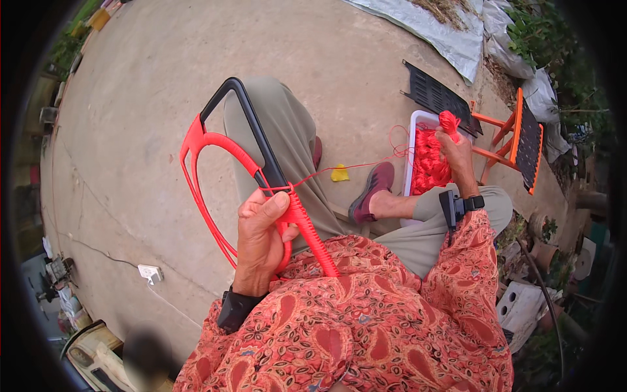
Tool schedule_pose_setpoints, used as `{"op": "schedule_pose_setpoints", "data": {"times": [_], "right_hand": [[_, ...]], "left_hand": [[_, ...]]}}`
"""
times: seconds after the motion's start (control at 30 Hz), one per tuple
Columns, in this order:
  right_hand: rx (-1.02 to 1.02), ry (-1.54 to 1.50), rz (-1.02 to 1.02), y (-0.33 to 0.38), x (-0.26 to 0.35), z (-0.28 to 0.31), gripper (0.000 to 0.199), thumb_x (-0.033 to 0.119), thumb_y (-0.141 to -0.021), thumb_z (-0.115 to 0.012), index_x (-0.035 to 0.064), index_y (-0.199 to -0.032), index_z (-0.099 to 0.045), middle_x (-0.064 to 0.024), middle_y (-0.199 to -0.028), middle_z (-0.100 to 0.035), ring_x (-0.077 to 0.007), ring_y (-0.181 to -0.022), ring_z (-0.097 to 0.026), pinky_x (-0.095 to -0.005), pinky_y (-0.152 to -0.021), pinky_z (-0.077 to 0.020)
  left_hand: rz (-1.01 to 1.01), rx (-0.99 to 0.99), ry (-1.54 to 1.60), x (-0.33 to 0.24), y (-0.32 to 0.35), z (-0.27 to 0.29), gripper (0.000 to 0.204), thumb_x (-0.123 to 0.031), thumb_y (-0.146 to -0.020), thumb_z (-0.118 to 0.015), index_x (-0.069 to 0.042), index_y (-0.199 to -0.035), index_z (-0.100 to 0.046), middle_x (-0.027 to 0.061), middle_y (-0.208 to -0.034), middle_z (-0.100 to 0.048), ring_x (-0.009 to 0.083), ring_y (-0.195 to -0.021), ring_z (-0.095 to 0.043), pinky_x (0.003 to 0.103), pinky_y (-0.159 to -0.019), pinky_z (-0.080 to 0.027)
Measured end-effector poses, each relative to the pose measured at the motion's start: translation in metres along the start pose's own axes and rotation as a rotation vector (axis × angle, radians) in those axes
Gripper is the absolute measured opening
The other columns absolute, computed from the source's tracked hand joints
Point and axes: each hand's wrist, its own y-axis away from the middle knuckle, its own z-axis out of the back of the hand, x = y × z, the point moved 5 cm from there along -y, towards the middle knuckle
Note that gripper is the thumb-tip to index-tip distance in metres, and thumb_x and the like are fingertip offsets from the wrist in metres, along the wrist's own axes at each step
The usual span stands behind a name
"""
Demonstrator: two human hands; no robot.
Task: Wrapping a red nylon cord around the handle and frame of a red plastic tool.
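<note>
My left hand (260,236) grips a black metal frame (251,124) where red cord (307,228) is wound tightly around it. Red cord loops (202,176) hang off the frame's left side. A single red strand (353,164) runs from the frame to the right. My right hand (457,153) is raised over a white tub (418,121) of loose red cord (428,166) and holds a small red bundle (449,121) of it. Both wrists wear black bands.
I sit on concrete ground (150,98) with my legs stretched out. An orange and black stool (522,140) lies tipped at the right, beside a black slatted panel (434,95). A yellow scrap (339,173), a grey tarp (444,29) and a white power strip (150,272) lie around.
</note>
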Motion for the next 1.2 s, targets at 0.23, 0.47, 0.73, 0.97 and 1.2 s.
{"op": "schedule_pose_setpoints", "data": {"times": [0.23, 0.47, 0.73, 0.97, 1.2], "right_hand": [[0.9, -0.597, -0.04, 0.149, 0.135, -0.159, 0.039, 0.024, -0.087, -0.067, 0.0025, -0.119, -0.059, 0.0045, -0.061, -0.05, -0.0041, -0.049, -0.045, -0.0217, -0.047, -0.037], [0.887, -0.796, -0.189, 0.168, 0.127, -0.159, 0.023, 0.021, -0.085, -0.067, 0.0065, -0.075, -0.053, 0.0034, -0.056, -0.045, -0.006, -0.046, -0.043, -0.0246, -0.043, -0.0339], [0.836, -0.825, -0.209, 0.182, 0.127, -0.135, 0.022, 0.015, -0.083, -0.064, 0.0067, -0.068, -0.05, 0.0016, -0.054, -0.044, -0.0079, -0.044, -0.041, -0.0248, -0.043, -0.0327], [0.759, -0.856, -0.112, 0.169, 0.127, -0.136, 0.021, 0.018, -0.084, -0.062, 0.0058, -0.071, -0.052, -0.0007, -0.058, -0.051, -0.0096, -0.046, -0.046, -0.0246, -0.044, -0.036], [0.565, -0.917, 0.085, 0.156, 0.161, -0.134, 0.02, 0.021, -0.087, -0.057, 0.0045, -0.077, -0.055, -0.0065, -0.068, -0.059, -0.0132, -0.062, -0.056, -0.0305, -0.059, -0.0468]], "left_hand": [[0.016, -0.006, -0.038, 0.001, -0.001, -0.004, 0.022, -0.017, -0.087, -0.065, 0.0, -0.097, -0.056, 0.0077, -0.077, -0.057, 0.0098, -0.053, -0.047, 0.021, -0.041, -0.035], [0.014, -0.007, -0.036, 0.004, -0.001, -0.001, 0.021, -0.016, -0.087, -0.065, 0.0, -0.097, -0.056, 0.0089, -0.079, -0.06, 0.0104, -0.056, -0.052, 0.021, -0.041, -0.035], [0.029, -0.045, 0.143, 0.002, 0.002, -0.011, 0.021, -0.023, -0.095, -0.052, -0.002, -0.101, -0.053, 0.0096, -0.084, -0.063, 0.0117, -0.061, -0.057, 0.023, -0.04, -0.037], [0.0, 0.069, 0.204, 0.011, 0.002, -0.001, 0.018, -0.019, -0.095, -0.047, -0.001, -0.095, -0.052, 0.0142, -0.083, -0.064, 0.0207, -0.055, -0.058, 0.03, -0.04, -0.042], [0.062, 0.092, 0.226, 0.011, 0.002, -0.007, 0.012, -0.012, -0.091, -0.049, -0.001, -0.086, -0.048, 0.0197, -0.08, -0.063, 0.028, -0.051, -0.058, 0.035, -0.043, -0.046]]}}
